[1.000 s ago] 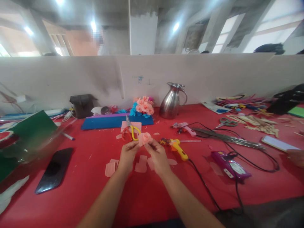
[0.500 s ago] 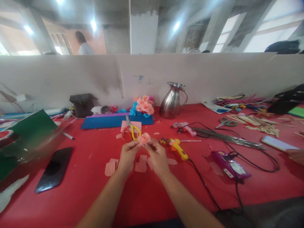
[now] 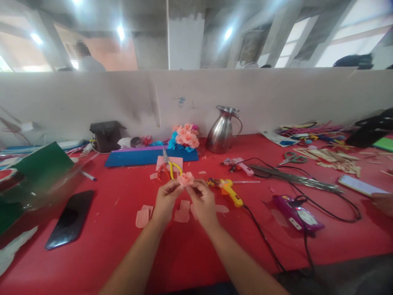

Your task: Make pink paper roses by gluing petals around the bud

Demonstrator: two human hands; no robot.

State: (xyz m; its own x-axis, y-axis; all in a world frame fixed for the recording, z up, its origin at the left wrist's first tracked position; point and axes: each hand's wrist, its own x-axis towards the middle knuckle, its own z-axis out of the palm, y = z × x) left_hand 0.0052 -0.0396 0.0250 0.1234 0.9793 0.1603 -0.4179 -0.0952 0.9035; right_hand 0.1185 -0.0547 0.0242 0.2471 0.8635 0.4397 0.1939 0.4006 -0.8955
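- While the left hand (image 3: 165, 199) and right hand (image 3: 203, 200) both pinch the pink paper rose (image 3: 186, 179) above the red table (image 3: 101, 229), pressing too hard could crumple it.
- A slack fingertip hold might let it unfurl.

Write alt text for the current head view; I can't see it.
The left hand and right hand together hold a pink flower over a red table. On the table lie flat pink pieces and, to the right, a yellow glue gun.
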